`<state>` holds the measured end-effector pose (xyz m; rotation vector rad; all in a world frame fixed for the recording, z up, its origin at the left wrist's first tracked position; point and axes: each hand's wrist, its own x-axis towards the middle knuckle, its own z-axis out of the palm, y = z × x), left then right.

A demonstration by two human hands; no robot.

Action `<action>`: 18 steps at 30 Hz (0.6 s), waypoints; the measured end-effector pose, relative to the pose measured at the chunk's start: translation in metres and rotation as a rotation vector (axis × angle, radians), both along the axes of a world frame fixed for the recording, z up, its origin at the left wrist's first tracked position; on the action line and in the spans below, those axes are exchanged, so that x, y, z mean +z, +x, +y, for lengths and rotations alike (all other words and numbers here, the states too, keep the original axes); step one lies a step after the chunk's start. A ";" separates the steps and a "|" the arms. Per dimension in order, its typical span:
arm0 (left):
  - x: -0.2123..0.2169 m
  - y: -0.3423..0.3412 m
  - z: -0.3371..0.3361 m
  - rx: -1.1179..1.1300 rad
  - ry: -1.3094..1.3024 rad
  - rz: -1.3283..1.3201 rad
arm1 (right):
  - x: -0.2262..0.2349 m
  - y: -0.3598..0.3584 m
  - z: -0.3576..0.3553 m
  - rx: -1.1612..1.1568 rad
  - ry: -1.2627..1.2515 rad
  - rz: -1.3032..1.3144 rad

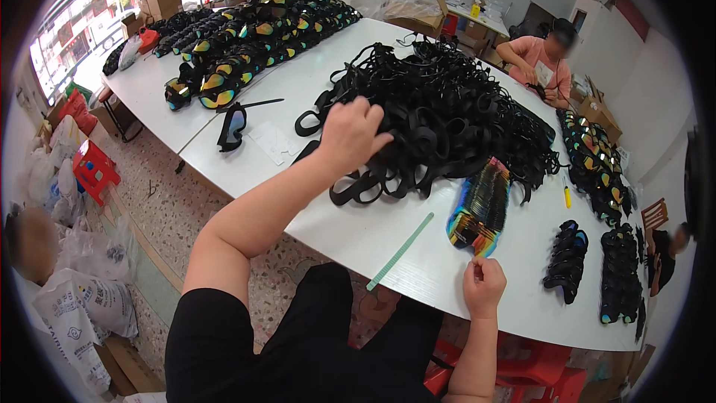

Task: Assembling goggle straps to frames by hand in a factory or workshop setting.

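Note:
My left hand (352,133) is over the near left side of a big tangled pile of black elastic straps (440,123). Its fingers are partly bent, the thumb stands apart from them, and nothing shows in its grasp. Low at the table's front edge, my right hand (483,283) is closed at the near end of a long stack of thin pieces with a rainbow sheen (481,205). Whatever lies between those fingers is hidden. A green ruler-like strip (400,251) rests to the left of that hand.
Rows of mirrored goggles (261,37) cover the far left of the white table (313,213); more goggles (593,157) line the right. One pair (232,128) lies apart at left. A yellow-handled tool (567,196) lies at right. A co-worker (541,63) sits across. A red stool (95,168) stands left.

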<state>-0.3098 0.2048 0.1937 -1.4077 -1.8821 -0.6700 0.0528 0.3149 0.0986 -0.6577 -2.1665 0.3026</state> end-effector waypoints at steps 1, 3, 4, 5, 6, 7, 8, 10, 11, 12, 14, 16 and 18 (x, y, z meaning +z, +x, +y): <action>0.005 -0.016 0.009 -0.051 0.129 0.040 | 0.000 0.000 0.000 0.000 0.005 -0.006; 0.012 -0.044 0.030 0.117 0.119 -0.087 | -0.002 0.002 0.000 -0.001 0.004 -0.012; 0.016 -0.055 0.040 0.231 0.098 -0.161 | -0.003 0.003 0.001 0.002 -0.002 -0.024; 0.022 -0.069 0.049 0.268 -0.015 -0.356 | -0.003 0.003 0.002 0.008 -0.012 -0.012; 0.030 -0.087 0.053 0.308 -0.132 -0.548 | -0.004 0.000 0.003 0.005 -0.016 -0.012; 0.017 -0.123 0.059 0.224 -0.107 -0.638 | -0.004 -0.002 0.004 0.020 -0.010 -0.006; 0.014 -0.139 0.065 0.158 -0.099 -0.764 | -0.004 -0.002 0.003 0.027 -0.009 -0.005; 0.013 -0.156 0.077 0.111 -0.153 -0.855 | 0.000 -0.002 0.004 0.014 -0.015 -0.029; 0.012 -0.161 0.084 0.118 -0.163 -0.821 | 0.001 -0.002 0.004 0.018 -0.011 -0.042; 0.014 -0.162 0.088 0.057 -0.171 -0.842 | 0.002 -0.003 0.005 0.009 -0.017 -0.047; 0.012 -0.167 0.101 0.015 -0.147 -0.797 | 0.002 -0.003 0.005 0.025 -0.011 -0.040; 0.014 -0.167 0.109 -0.014 -0.169 -0.738 | 0.001 -0.003 0.005 0.021 -0.032 -0.040; 0.017 -0.160 0.115 -0.046 -0.189 -0.678 | 0.001 -0.001 0.004 0.014 -0.050 -0.040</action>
